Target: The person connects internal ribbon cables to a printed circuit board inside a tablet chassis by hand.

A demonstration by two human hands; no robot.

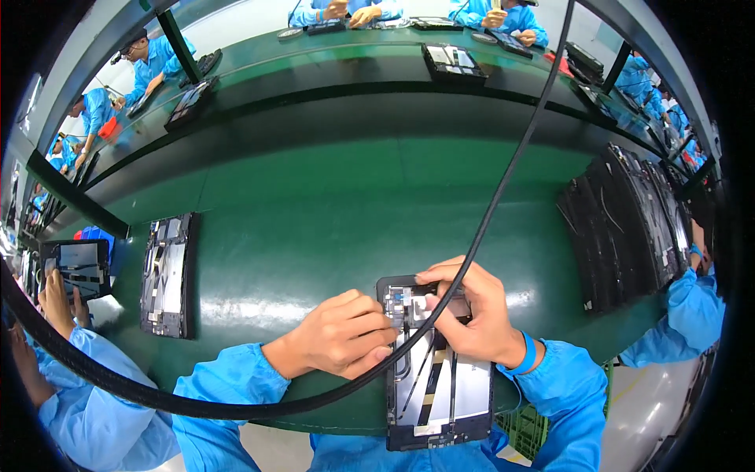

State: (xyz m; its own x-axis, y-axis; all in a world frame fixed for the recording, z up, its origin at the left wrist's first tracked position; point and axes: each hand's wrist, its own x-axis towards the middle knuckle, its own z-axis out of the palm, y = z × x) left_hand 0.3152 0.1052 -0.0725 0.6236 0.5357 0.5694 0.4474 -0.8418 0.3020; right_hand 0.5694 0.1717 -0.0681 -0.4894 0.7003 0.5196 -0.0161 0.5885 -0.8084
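Note:
An opened tablet [468, 387] leans over the near table edge in front of me, its inside facing up. Its pale metal plate, dark flat cables and small circuit board [399, 299] show. My left hand [338, 334] is closed at the tablet's upper left edge, fingers curled together; anything pinched between the fingertips is hidden. My right hand [481, 318] grips the tablet's upper right part, index finger at the top edge and thumb over the inside. A blue band [525, 354] circles my right wrist.
Another opened tablet [167, 275] lies at left. A tall stack of tablet shells [625, 228] stands at right. A thick black cable [503, 185] crosses the view. Co-workers in blue sit on both sides and opposite; the left one holds a tablet [82, 263]. A green crate [531, 429] is below.

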